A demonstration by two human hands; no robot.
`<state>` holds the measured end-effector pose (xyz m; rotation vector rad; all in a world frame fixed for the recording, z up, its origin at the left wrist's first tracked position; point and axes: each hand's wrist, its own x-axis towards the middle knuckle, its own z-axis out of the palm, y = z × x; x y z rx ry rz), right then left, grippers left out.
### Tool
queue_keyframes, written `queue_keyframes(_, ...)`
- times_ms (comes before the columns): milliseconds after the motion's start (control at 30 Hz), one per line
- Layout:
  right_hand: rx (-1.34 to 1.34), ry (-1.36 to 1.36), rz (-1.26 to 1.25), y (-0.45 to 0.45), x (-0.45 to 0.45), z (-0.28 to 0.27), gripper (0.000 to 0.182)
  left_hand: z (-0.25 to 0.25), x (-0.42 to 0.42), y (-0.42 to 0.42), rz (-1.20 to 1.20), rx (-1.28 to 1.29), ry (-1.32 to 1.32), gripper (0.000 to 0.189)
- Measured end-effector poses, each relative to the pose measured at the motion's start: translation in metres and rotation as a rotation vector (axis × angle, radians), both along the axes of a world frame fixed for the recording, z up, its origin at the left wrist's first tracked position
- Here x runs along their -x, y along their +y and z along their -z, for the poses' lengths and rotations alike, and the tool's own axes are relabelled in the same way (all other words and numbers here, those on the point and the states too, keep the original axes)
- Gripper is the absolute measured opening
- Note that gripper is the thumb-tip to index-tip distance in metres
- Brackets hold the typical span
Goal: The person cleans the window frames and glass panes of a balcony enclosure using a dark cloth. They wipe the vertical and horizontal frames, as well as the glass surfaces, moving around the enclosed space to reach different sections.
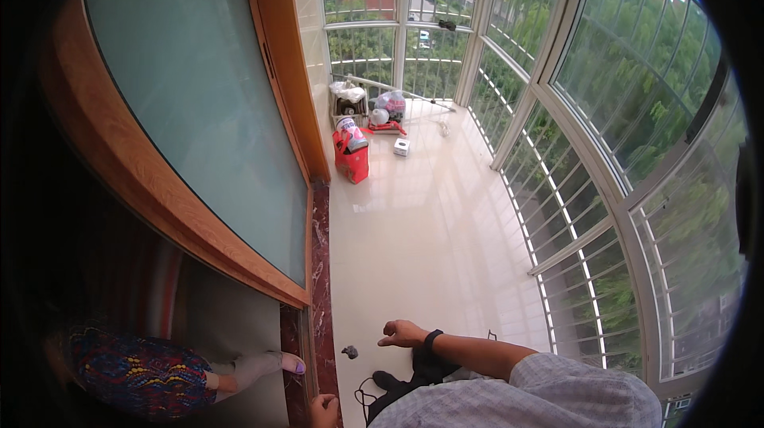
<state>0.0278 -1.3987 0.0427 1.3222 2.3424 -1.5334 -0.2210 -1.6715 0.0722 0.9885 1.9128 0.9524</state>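
My right hand [403, 334], with a black band on its wrist, reaches across in front of my body above the pale tiled floor [418, 261]. Its fingers are loosely bent with a gap at the thumb, and nothing shows in them. At the bottom edge, my left hand [324, 411] is partly cut off with curled fingers, near the dark red marble threshold [321, 285]; whether it holds anything is hidden. A small dark grey clump [350, 352] lies on the floor left of my right hand. Beside my dark shoe [387, 379] is a thin black cord loop [362, 396].
A wood-framed frosted glass sliding door [209, 112] stands left. Another person [149, 371] is in the doorway, one foot at the threshold. Ahead are a red bag [353, 164], a white box [401, 147], a crate [350, 110] and a pole [418, 95]. Barred windows [627, 70] line the right.
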Motion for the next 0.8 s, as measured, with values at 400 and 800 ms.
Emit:
queue_keyframes(400, 0.686, -0.014, 1.08, 0.119, -0.274, 0.097, 0.021, 0.015, 0.023, 0.2, 0.027, 0.256, 0.018, 0.023)
queue_keyframes(800, 0.262, 0.048, 1.08, 0.382, -0.275, 0.065, 0.024, -0.052, -0.02, 0.466, 0.075, 0.266, 0.018, 0.017)
